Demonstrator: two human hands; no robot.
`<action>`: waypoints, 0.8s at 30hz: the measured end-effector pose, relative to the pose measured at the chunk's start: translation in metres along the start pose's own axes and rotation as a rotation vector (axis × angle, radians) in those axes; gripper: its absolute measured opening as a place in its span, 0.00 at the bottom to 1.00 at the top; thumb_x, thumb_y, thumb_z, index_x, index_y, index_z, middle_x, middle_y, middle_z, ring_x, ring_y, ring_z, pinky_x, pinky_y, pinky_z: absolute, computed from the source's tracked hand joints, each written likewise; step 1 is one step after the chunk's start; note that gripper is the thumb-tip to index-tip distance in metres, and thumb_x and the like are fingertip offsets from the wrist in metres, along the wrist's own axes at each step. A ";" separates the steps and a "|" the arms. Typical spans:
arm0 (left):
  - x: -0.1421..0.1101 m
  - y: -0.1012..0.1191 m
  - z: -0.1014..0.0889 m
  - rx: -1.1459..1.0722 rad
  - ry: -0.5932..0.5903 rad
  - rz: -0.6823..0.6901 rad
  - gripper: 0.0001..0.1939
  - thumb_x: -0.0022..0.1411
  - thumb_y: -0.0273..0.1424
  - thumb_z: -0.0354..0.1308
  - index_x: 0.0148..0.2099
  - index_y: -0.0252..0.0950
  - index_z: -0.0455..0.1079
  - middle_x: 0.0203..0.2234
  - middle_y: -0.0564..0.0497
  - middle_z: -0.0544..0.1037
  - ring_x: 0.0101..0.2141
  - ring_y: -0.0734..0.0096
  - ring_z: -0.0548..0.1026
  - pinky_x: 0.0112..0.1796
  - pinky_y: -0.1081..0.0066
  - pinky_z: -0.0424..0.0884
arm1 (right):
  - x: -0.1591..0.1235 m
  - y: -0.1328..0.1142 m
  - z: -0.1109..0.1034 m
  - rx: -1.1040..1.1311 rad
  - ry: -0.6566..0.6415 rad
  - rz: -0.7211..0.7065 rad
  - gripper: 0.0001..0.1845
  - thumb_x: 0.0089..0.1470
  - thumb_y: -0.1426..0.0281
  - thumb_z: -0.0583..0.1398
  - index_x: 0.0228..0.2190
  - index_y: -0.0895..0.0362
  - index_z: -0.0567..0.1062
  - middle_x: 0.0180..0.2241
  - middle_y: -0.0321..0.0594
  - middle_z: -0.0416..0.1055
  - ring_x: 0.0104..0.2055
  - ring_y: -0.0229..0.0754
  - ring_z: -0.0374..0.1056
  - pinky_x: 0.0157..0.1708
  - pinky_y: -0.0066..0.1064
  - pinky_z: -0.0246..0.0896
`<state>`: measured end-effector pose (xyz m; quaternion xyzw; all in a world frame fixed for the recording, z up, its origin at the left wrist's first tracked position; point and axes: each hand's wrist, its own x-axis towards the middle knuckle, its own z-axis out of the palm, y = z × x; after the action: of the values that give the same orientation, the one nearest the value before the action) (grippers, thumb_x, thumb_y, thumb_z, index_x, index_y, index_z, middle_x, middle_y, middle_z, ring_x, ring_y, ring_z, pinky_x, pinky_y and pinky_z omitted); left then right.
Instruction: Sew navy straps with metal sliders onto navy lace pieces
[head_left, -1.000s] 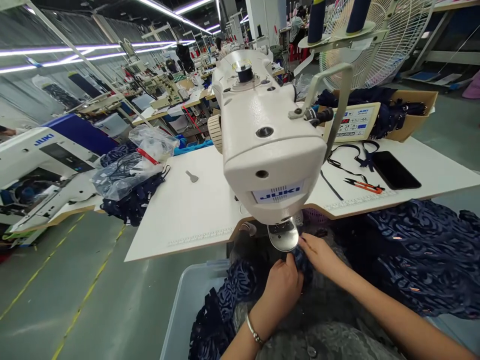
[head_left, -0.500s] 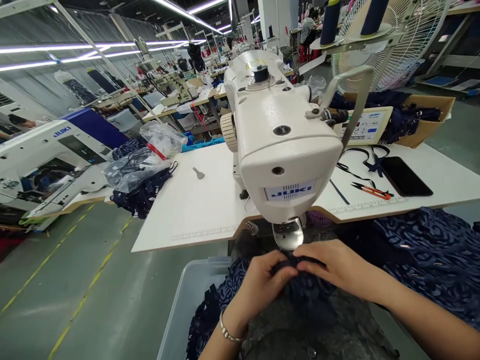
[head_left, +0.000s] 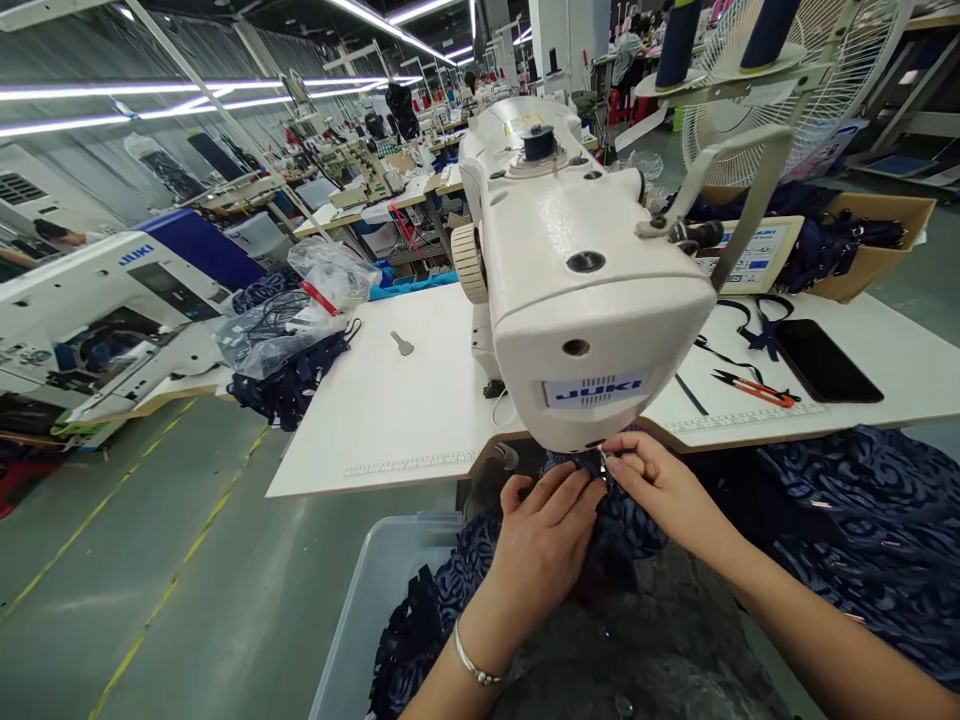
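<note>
Beneath the head of the white sewing machine [head_left: 592, 330], navy patterned fabric [head_left: 630, 515] is bunched up. My left hand [head_left: 544, 535], with a silver bracelet at the wrist, lies over this fabric, fingers stretched forward and thumb apart. Just right of it my right hand [head_left: 664, 490] is raised to the underside of the machine head, thumb and forefinger pinched together. A small shiny metal bit shows at those fingertips; what they hold is too small to make out. The needle area is mostly hidden by my hands and the machine head.
On the white table [head_left: 405, 420] lie a grey metal piece [head_left: 402, 344], orange thread snips [head_left: 757, 388] and a black phone [head_left: 829, 362]. More navy fabric [head_left: 870, 540] hangs at right. A translucent bin [head_left: 352, 610] stands below left; a cardboard box [head_left: 889, 235] sits behind.
Both hands gripped the fabric in front of the machine half a second ago. My left hand now lies over it, and my right has risen to the machine head. The shiny metal plate is no longer plainly visible.
</note>
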<state>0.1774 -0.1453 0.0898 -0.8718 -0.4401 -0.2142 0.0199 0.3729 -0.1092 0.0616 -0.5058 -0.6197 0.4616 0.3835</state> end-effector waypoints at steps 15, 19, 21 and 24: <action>0.011 0.010 0.009 0.194 0.073 -0.144 0.15 0.70 0.29 0.49 0.57 0.40 0.66 0.50 0.50 0.76 0.52 0.65 0.70 0.50 0.58 0.56 | 0.038 -0.013 -0.007 -0.363 0.007 -0.027 0.07 0.60 0.62 0.53 0.35 0.52 0.65 0.23 0.31 0.68 0.26 0.42 0.66 0.29 0.30 0.56; 0.013 0.010 0.008 0.210 0.071 -0.147 0.15 0.70 0.28 0.50 0.57 0.41 0.66 0.51 0.52 0.75 0.52 0.65 0.70 0.49 0.58 0.57 | 0.041 -0.016 -0.008 -0.389 0.001 -0.058 0.08 0.60 0.62 0.52 0.37 0.52 0.68 0.22 0.32 0.69 0.24 0.42 0.65 0.27 0.29 0.56; 0.014 0.010 0.008 0.211 0.067 -0.143 0.15 0.70 0.28 0.49 0.57 0.41 0.66 0.52 0.52 0.75 0.52 0.66 0.70 0.48 0.58 0.57 | 0.041 -0.015 -0.008 -0.406 0.006 -0.065 0.09 0.60 0.62 0.52 0.37 0.52 0.68 0.22 0.33 0.69 0.24 0.42 0.65 0.26 0.29 0.56; 0.014 0.011 0.007 0.217 0.069 -0.139 0.16 0.70 0.27 0.48 0.57 0.41 0.67 0.53 0.53 0.74 0.53 0.66 0.69 0.48 0.58 0.57 | 0.042 -0.013 -0.007 -0.435 0.024 -0.067 0.09 0.59 0.62 0.52 0.35 0.52 0.69 0.23 0.35 0.71 0.26 0.44 0.67 0.25 0.29 0.56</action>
<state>0.1955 -0.1399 0.0905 -0.8241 -0.5190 -0.1960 0.1142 0.3678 -0.0679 0.0768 -0.5611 -0.7166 0.2979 0.2879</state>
